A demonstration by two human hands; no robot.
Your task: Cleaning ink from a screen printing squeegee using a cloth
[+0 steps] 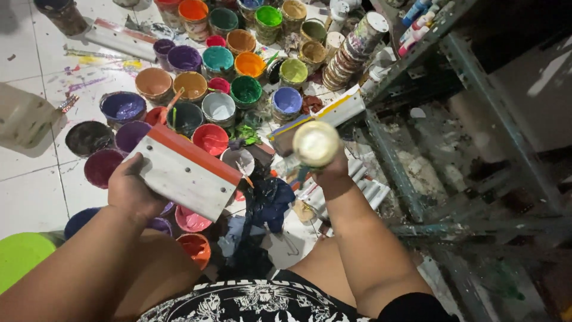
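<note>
Left hand [132, 189] closed around the near left end of a flat squeegee [186, 170]: grey-white board, orange-red rubber strip along its far long edge. Grip tight, thumb on the upper face, fingers hidden beneath. Squeegee held tilted, clear of the floor, above the paint pots; red strip running from upper left down to lower right.

Below and beyond the squeegee, on the white tiled floor [36, 197]: open paint pots crowded together. Noted among them a purple pot [123, 106], a red pot [210, 138], a green pot [246, 90], an orange pot [249, 64]. Lime-green round lid or stool [21, 255] at the near left corner of the view. Dark crumpled rag [266, 206] on the floor between the two forearms.

Right hand [329, 173] wrapped around a pale, cream-coloured bottle or jar [315, 144], seen end-on from above; fingers mostly hidden behind it, grip closed. Bottle held just right of the squeegee's lower right corner, not touching it.

Further right: paint-spattered metal shelving [453, 71], stacked lidded tubs [351, 53] leaning beside its left post.
</note>
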